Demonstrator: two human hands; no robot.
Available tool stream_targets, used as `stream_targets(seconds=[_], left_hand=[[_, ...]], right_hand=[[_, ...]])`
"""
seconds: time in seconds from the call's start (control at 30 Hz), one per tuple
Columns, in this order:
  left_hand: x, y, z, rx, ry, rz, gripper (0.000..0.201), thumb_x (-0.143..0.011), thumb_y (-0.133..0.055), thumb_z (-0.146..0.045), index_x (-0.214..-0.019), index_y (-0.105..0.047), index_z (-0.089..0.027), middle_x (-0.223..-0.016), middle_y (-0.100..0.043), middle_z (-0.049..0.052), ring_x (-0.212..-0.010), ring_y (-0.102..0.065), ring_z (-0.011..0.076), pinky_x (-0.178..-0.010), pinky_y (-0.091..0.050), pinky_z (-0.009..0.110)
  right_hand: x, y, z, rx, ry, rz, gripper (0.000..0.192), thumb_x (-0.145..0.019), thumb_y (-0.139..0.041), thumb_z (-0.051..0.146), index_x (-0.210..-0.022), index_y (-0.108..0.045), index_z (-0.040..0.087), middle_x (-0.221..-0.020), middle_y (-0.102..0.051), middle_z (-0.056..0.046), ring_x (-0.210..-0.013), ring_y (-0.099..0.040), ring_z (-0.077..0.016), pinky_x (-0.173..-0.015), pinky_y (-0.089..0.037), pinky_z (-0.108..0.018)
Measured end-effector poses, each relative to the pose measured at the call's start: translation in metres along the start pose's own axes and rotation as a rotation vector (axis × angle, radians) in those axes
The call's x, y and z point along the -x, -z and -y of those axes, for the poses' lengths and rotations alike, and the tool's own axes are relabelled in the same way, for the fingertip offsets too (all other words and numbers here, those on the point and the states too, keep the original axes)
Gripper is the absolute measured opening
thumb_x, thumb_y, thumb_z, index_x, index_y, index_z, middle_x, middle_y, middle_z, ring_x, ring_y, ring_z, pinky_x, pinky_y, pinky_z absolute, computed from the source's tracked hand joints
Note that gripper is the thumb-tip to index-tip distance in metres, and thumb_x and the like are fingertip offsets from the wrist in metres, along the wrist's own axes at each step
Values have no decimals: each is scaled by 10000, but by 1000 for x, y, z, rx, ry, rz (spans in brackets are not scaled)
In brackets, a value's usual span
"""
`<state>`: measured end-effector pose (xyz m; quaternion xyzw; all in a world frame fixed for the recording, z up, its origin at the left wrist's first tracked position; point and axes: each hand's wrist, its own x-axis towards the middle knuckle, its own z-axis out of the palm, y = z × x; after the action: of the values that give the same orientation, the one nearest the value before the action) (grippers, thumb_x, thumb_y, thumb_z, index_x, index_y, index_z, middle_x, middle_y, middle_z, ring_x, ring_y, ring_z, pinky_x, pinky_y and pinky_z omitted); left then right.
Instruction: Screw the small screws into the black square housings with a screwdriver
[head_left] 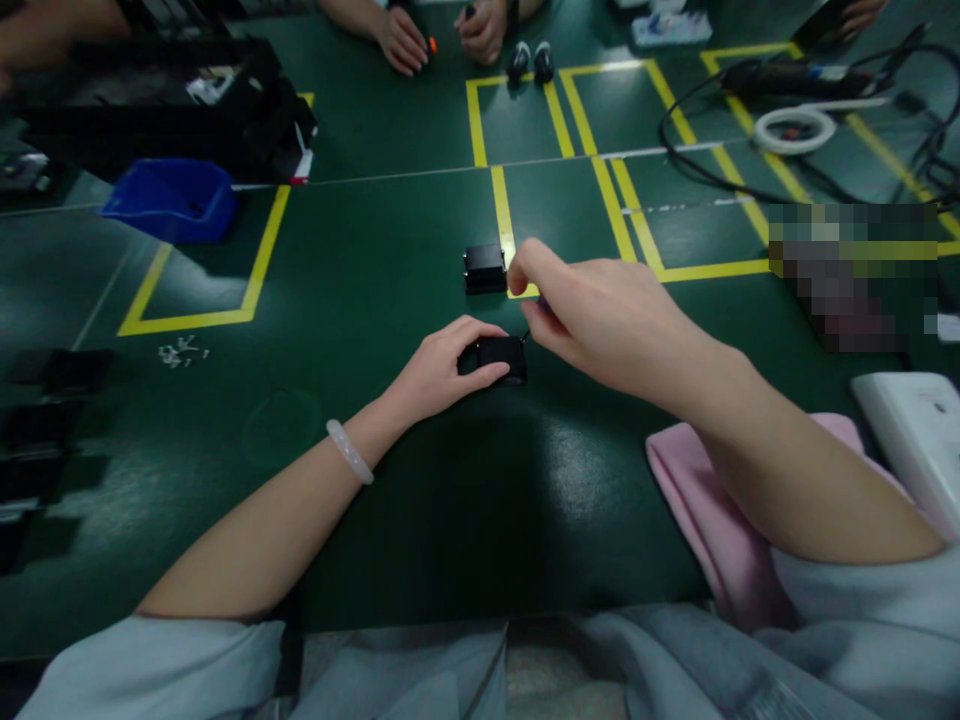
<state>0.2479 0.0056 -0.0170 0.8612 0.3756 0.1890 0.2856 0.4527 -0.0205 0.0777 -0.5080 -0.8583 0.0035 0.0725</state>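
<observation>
My left hand (457,365) is closed on a small black rectangular block (501,358), holding it down on the green table with thumb and fingers at its sides. My right hand (577,300) is pinched round a dark, thin-shafted screwdriver (525,336), its handle mostly hidden in the fingers. The shaft points down at the block's upper right corner; whether the tip touches a screw is too small to tell. Just beyond stands a second black block (485,268) with small shiny pieces at its edges. Small silver screws (180,351) lie in a loose pile to the left.
A blue bin (172,200) and a black crate (161,115) stand at the back left. Dark parts (45,430) line the left edge. A pink cloth (697,480) and white device (919,430) lie right. Across the table are another person's hands (405,40); black cables (675,130) lie back right.
</observation>
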Motion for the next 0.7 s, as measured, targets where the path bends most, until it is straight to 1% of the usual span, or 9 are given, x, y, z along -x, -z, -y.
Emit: stream_targets(seconds=[0.1, 0.2, 0.3, 0.4, 0.6, 0.7], left_hand=[[0, 0, 0, -1, -2, -8, 354, -897, -550, -456, -1132, -575, -192, -1105, -616, 54, -1006, -583, 203, -864, -463, 318], [-1, -1, 0, -6, -9, -14, 355, -894, -558, -451, -1133, -576, -189, -1101, -617, 53, -1011, -582, 201, -876, -459, 317], [-1, -1, 0, -8, 0, -7, 360, -896, -555, -455, -1138, -579, -189, -1097, -615, 52, -992, -584, 197, -851, -462, 308], [-1, -1, 0, -9, 2, -2, 357, -899, -551, -454, -1136, -578, -189, -1096, -613, 52, -987, -582, 196, -841, -459, 306], [0, 0, 1, -7, -14, -8, 356, -899, -560, -449, -1138, -576, -186, -1084, -612, 49, -993, -579, 193, -850, -452, 304], [0, 0, 1, -10, -12, -6, 359, -900, -560, -449, -1145, -574, -186, -1090, -610, 50, -999, -578, 194, -851, -451, 303]], right_hand=[[0, 0, 1, -5, -9, 9, 300, -936, -324, 305, -1163, -480, 187, -760, -630, -27, -623, -556, -147, -558, -281, -254], [0, 0, 1, 35, -6, 15, 322, -953, -302, 360, -1121, -511, 181, -730, -624, -36, -608, -547, -151, -561, -282, -261], [0, 0, 0, 40, -7, 5, 315, -949, -296, 316, -1139, -510, 183, -731, -625, -35, -599, -542, -147, -564, -276, -264], [1, 0, 0, 3, -4, -5, 307, -922, -335, 265, -1178, -487, 189, -755, -629, -22, -614, -551, -148, -561, -269, -261], [1, -2, -1, 69, 13, -25, 302, -946, -329, 354, -1115, -513, 183, -731, -622, -33, -608, -558, -157, -543, -252, -256], [1, -2, -1, 72, 16, -17, 301, -944, -304, 300, -1150, -490, 183, -738, -628, -37, -614, -572, -163, -551, -277, -259]])
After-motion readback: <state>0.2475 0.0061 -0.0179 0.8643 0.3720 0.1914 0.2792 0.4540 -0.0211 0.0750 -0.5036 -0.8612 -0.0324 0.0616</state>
